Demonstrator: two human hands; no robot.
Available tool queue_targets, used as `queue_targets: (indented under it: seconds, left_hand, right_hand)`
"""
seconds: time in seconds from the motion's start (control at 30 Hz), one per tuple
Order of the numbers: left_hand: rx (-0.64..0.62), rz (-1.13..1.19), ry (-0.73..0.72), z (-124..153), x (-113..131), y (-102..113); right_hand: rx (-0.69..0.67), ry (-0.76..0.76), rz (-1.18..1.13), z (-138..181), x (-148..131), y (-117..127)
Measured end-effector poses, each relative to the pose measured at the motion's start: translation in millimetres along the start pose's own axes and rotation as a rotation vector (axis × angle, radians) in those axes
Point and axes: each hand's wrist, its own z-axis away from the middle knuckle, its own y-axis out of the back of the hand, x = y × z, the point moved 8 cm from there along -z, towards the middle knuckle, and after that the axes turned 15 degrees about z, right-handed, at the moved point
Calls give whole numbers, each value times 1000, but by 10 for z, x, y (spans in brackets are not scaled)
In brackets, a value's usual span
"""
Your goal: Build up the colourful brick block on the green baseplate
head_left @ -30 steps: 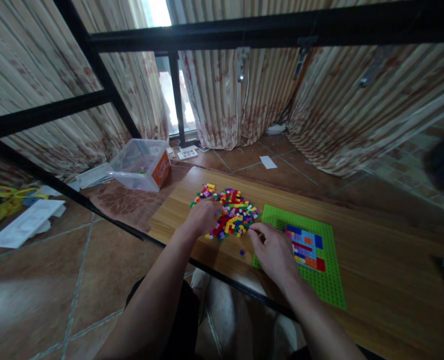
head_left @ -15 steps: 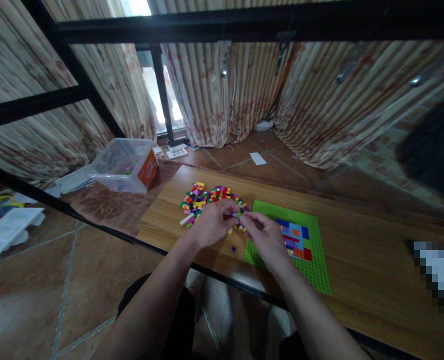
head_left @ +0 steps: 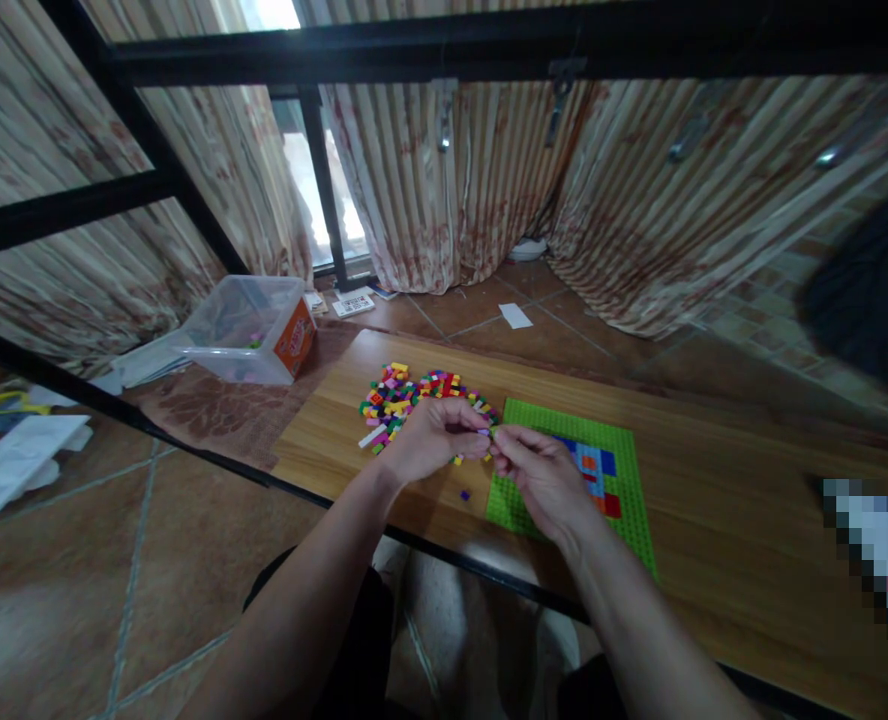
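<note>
My left hand (head_left: pixel 438 437) is closed in a pinch on a small lilac toy brick (head_left: pixel 483 432). Fingertip to fingertip with it, my right hand (head_left: pixel 538 468) pinches a small green toy brick (head_left: pixel 493 433). Whether the two bricks are joined I cannot tell. Behind my left hand spreads a pile of mixed toy bricks (head_left: pixel 395 400). A green baseplate (head_left: pixel 519 420) lies beneath my right hand, which hides part of it. Blue, orange and red bricks (head_left: pixel 598 470) are fixed on that plate. One dark purple brick (head_left: pixel 465 495) lies alone on the wood in front.
The wooden table (head_left: pixel 721 500) has a dark front edge. A clear plastic bin (head_left: pixel 241 320) with an orange label stands on the floor at left. A black metal frame (head_left: pixel 414 62) crosses overhead. White paper (head_left: pixel 515 316) lies on the tiles.
Both hands have shifted slightly to the right, still pinching the small bricks. The lilac and green bricks moved with them. The pile and baseplate stay where they were.
</note>
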Motion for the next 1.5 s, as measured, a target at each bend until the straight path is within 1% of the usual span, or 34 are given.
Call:
queue_targets:
  seconds: [0.07,0.1,0.17,0.23,0.3,0.37,0.43,0.5,0.6,0.73,0.83,0.97,1.03,1.1,1.17,1.3,1.5]
  left_hand:
    - [5,-32,3,-2,28,27]
    - [13,-62,-9,-8,49,58]
    - [59,-172,-71,-28,118,165]
    - [135,-376,-161,-39,213,296]
    - [200,-653,-240,-38,297,383]
    - [223,-900,-282,-37,329,404]
    - [217,-1060,-278,-46,302,393]
    - [199,-1143,-235,-65,236,373]
    - [192,-1171,-189,-85,171,346]
    - [213,-1184,-201,-71,231,361]
    - [315,-1200,-174,-10,365,535]
    - [517,-1176,-42,143,509,921]
    - [538,-1176,43,202,496,1060]
    - [521,-1187,89,233,462,1130]
    - [511,-1209,84,242,441,1150]
    - [534,-1289,59,218,413,1126]
    - [518,-1335,80,139,343,1077]
  right_hand:
    - [7,3,37,-16,20,19]
    - [32,18,108,-29,26,46]
    - [123,95,366,-48,-4,119]
    - [204,204,697,-44,-71,140]
    - [213,286,958,-32,-99,85]
    - [186,310,1099,-27,-79,28]
    - [181,321,1162,-24,-60,-3]
    - [180,333,1191,-29,-42,-27]
    - [167,348,1196,-52,-8,-60]
    - [174,349,1165,-86,24,-70]
    - [183,344,1155,-98,29,-64]
    - [195,340,1143,-89,20,-49]
    - [207,343,1127,-78,5,-41]
    - [216,351,1113,-66,-16,-39]
    - [221,361,1103,-56,-38,-43]
    - [212,373,1090,-47,-58,-59]
    - [200,389,1079,-47,-41,-64]
